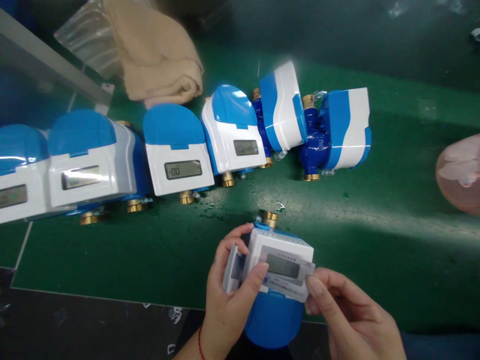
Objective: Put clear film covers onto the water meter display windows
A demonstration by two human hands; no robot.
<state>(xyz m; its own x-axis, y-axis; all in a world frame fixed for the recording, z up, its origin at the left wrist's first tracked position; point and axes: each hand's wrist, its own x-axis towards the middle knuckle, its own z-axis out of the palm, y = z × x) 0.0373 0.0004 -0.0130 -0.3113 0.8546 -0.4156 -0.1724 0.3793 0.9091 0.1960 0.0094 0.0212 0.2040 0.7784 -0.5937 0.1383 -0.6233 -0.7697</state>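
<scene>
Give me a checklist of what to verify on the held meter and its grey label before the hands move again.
1. Right hand pinching the grey label by its end: ok.
2. Left hand with its thumb on the label's other end: ok.
3. Display framed by the label's window: ok.
4. Label's pinched end within the face of the held meter: not ok, it juts past the edge.
5. Label stuck down under the thumb: cannot tell.
6. Held meter apart from the row of meters: ok.
</scene>
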